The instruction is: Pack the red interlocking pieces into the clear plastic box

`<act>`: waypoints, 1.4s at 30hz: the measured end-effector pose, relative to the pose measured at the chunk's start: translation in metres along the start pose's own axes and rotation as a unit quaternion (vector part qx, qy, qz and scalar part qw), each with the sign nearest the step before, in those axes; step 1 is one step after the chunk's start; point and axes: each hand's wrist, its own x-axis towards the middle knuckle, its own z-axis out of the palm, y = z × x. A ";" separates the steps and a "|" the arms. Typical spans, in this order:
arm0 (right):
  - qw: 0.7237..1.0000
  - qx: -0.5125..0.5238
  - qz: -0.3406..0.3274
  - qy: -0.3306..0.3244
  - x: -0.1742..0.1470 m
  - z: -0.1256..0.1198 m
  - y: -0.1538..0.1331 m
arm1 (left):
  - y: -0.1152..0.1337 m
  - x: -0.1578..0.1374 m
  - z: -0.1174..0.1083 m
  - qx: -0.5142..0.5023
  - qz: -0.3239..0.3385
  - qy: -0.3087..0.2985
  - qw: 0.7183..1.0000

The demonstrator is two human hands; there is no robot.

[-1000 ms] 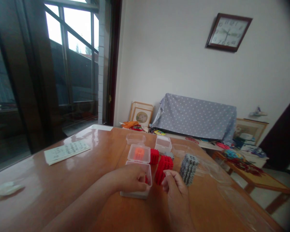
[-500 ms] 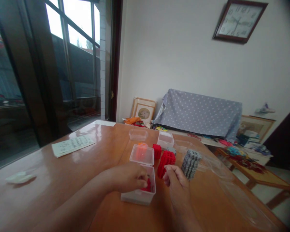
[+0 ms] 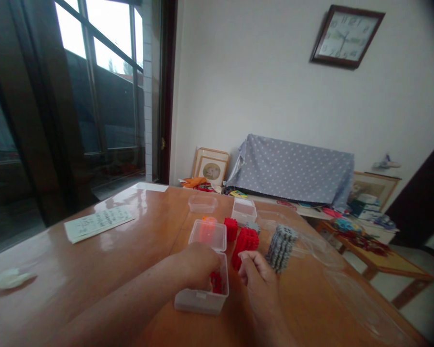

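Note:
My left hand (image 3: 202, 265) reaches over the rim into a clear plastic box (image 3: 201, 304) with its hinged lid (image 3: 217, 236) folded back. Its fingers are hidden inside, so what they hold cannot be seen. Red toothed plastic pieces (image 3: 216, 283) lie in the box beside that hand. My right hand (image 3: 256, 272) is closed in a pinch just in front of a red stack of interlocking pieces (image 3: 246, 243); whatever sits between its fingertips is too small or hidden to name. To its right stands a grey stack of such pieces (image 3: 282, 248).
Behind stand a smaller red block (image 3: 230, 229), a light grey piece (image 3: 253, 226), an orange item (image 3: 208, 229), a clear tub (image 3: 202, 205) and a white-topped box (image 3: 244, 212). Clear plastic packaging (image 3: 361, 303) lies right. A handwritten sheet (image 3: 97, 224) and crumpled tissue (image 3: 9, 279) lie left.
My left hand has gone deeper into the box, hiding its fingers. My right hand stays pinched by the red stack. The whole view has shifted slightly.

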 end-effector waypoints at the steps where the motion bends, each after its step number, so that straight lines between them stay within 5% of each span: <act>1: 1.000 0.003 0.002 -0.001 0.000 0.000 0.000 | 0.000 0.000 0.001 0.007 -0.004 0.002 1.000; 9: 1.000 0.025 0.013 -0.007 -0.002 0.003 -0.001 | 0.004 -0.004 -0.003 0.033 0.000 0.008 0.999; 17: 1.000 0.012 0.014 -0.011 -0.001 0.002 0.001 | -0.011 -0.011 -0.003 -0.081 0.030 0.000 0.996; 29: 1.000 0.011 0.004 0.000 0.001 0.001 0.005 | -0.009 -0.024 -0.002 -0.096 0.049 0.082 0.991; 36: 1.000 0.002 -0.005 0.021 0.003 -0.003 0.005 | -0.011 -0.026 -0.005 -0.160 0.061 0.062 0.983; 42: 0.994 0.034 -0.026 0.102 0.008 -0.017 0.001 | -0.023 -0.028 -0.007 -0.254 0.028 0.092 0.962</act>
